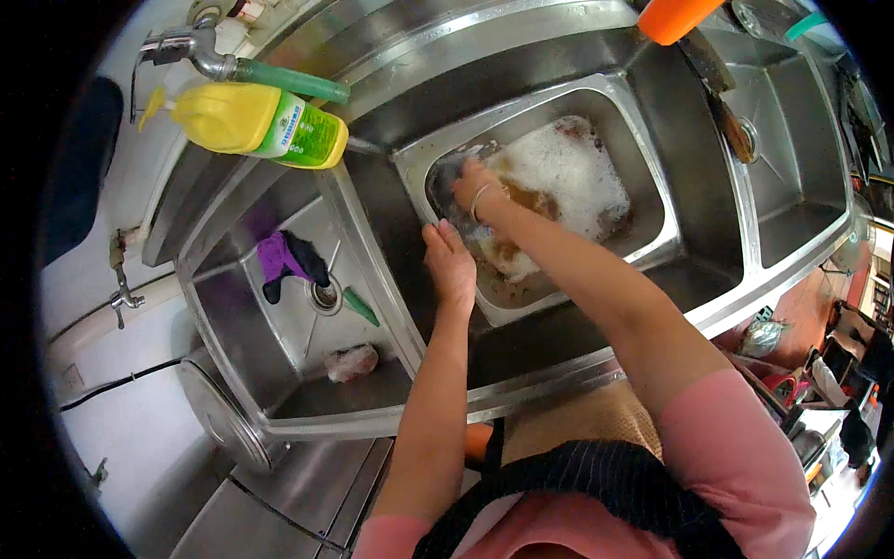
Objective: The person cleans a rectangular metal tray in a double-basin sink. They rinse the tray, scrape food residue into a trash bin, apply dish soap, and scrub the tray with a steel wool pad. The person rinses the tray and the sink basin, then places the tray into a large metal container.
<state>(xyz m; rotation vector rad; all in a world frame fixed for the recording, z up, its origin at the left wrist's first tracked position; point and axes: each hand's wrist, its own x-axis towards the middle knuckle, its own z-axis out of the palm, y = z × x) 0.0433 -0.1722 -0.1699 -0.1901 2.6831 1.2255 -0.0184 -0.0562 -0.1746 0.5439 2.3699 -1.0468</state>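
Observation:
A rectangular stainless steel pan (656,178) sits tilted in the middle sink bowl. It holds brownish water covered with white foam (566,164). My left hand (449,262) grips the pan's near left rim. Down inside the pan's left end is my right hand (480,185), a bracelet (476,202) on its wrist. Its fingers are blurred and partly hidden, so whether they hold something cannot be told. Dark, wet shine shows around those fingers.
A yellow pump bottle (230,122) lies at the upper left near a tap (199,52) with a green hose (293,80). The left bowl holds a purple-and-black glove (290,262). An orange container (674,17) and a wooden-handled tool (733,129) are at right.

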